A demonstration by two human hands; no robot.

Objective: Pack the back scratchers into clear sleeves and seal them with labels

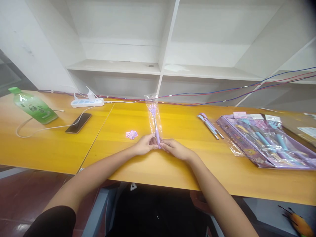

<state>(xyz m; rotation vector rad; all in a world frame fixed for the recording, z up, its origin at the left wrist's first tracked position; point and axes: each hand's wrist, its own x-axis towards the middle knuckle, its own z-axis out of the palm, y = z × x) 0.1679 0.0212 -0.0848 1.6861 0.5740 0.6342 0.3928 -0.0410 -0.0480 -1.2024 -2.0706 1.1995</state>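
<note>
In the middle of the table, a purple back scratcher (157, 133) with a claw-shaped head and a metal shaft lies inside a clear plastic bag (149, 113), head pointing away from me. My left hand (145, 144) is closed around its handle end from the left. From the right, my right hand (172, 147) pinches the same end, near the bag's opening. The fingertips are partly hidden and slightly blurred. Left of the bag are a few small pink-purple cards (131, 134).
At right, a purple display box (255, 159) holds several bagged back scratchers, beside two loose rods (211, 126). To the left are a phone (78, 123), a green tea bottle (37, 107) and a power strip (87, 102) with cables. White shelving (116, 65) stands behind.
</note>
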